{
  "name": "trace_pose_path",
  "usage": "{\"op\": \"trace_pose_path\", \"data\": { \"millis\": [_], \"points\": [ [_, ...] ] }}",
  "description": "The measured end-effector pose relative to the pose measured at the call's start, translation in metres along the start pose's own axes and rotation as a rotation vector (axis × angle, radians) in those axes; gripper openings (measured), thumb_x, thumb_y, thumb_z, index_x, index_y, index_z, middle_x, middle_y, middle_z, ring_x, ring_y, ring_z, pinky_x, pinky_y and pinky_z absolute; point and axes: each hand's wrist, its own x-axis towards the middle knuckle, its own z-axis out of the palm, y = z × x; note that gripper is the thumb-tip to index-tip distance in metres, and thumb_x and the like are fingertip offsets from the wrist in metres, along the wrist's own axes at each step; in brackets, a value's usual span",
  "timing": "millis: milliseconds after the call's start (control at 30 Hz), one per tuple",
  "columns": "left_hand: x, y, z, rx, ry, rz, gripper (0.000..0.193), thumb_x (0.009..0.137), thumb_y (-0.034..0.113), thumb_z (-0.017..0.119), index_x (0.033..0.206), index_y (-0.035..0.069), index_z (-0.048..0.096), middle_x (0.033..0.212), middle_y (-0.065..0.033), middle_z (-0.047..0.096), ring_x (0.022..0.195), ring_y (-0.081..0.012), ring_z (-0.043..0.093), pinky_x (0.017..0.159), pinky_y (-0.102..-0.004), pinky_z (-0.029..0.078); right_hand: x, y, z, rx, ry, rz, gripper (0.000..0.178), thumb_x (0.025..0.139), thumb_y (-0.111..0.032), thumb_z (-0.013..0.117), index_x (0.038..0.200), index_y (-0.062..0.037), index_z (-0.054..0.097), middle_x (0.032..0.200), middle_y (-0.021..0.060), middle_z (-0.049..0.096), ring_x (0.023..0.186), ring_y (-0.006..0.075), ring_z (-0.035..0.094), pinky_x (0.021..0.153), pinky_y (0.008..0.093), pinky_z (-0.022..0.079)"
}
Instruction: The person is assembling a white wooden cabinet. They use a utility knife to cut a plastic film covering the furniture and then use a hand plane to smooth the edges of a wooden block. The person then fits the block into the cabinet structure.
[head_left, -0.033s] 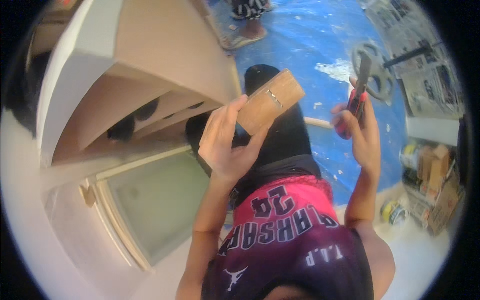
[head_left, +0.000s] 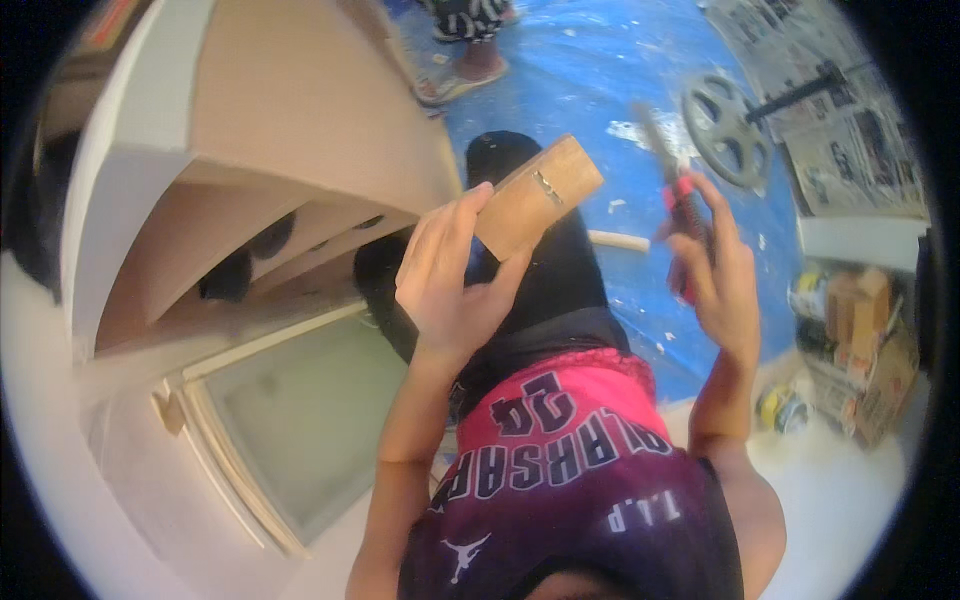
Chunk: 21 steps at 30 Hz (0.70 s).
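Note:
My left hand (head_left: 450, 280) is closed on a wooden hand plane (head_left: 525, 215), a short brown block with a narrow slot across its upward face. Something shiny and jagged shows in that slot. The thumb presses one long side and the fingers lie along the other. Off to the right, my right hand (head_left: 722, 285) grips a flat-bladed tool (head_left: 685, 205) by its red and black handle. Its metal blade points up and to the left, smeared by motion, so its exact kind is unclear. The tool and the plane are apart.
A pale cabinet (head_left: 290, 90) with dark items on its shelves stands at left, above a framed frosted panel (head_left: 310, 400). Blue sheeting (head_left: 580, 80) covers the floor. A grey wheel (head_left: 727, 130), boxes (head_left: 857, 315) and a wooden stick (head_left: 618, 240) lie rightward. Another person's foot (head_left: 465, 80) shows at top.
The tool in my right hand has swung, its blade tipping leftward from nearly upright. My left hand keeps the plane at almost the same place. The view has shifted slightly.

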Motion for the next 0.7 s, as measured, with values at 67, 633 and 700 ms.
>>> {"op": "trace_pose_path", "data": {
  "millis": [67, 633, 700],
  "points": [
    [0.006, 0.0, 0.019, 0.021, -0.049, 0.026, 0.054, 0.069, 0.01, 0.094, 0.117, 0.001, 0.072, 0.105, -0.0125, 0.075, 0.091, -0.0259, 0.073, 0.082, -0.0347, 0.058, -0.013, 0.002, -0.011, -0.081, 0.056, -0.118, 0.05, 0.096, -0.009, 0.072, 0.142, -0.0041, 0.051, 0.093, 0.0104, 0.074, 0.061, 0.0118, 0.062, 0.059, 0.0271, 0.052],
    [-0.003, -0.001, 0.07, -0.083, -0.154, 0.013, 0.053, 0.071, 0.011, 0.092, 0.119, 0.003, 0.07, 0.107, -0.0141, 0.074, 0.096, -0.0296, 0.073, 0.083, -0.0387, 0.057, -0.006, 0.036, 0.024, 0.372, 0.03, 0.115, 0.06, 0.092, -0.011, 0.077, 0.139, -0.0055, 0.04, 0.09, 0.0074, 0.068, 0.074, 0.0114, 0.064, 0.064, 0.0266, 0.051],
    [-0.008, -0.004, 0.079, -0.115, -0.173, 0.022, 0.052, 0.071, 0.01, 0.091, 0.118, 0.002, 0.07, 0.106, -0.0149, 0.074, 0.096, -0.0308, 0.072, 0.084, -0.04, 0.057, -0.013, 0.034, 0.012, 0.408, 0.103, 0.083, 0.059, 0.091, -0.01, 0.079, 0.135, -0.0068, 0.039, 0.092, 0.0078, 0.066, 0.074, 0.0121, 0.064, 0.064, 0.0272, 0.051]
  ]
}}
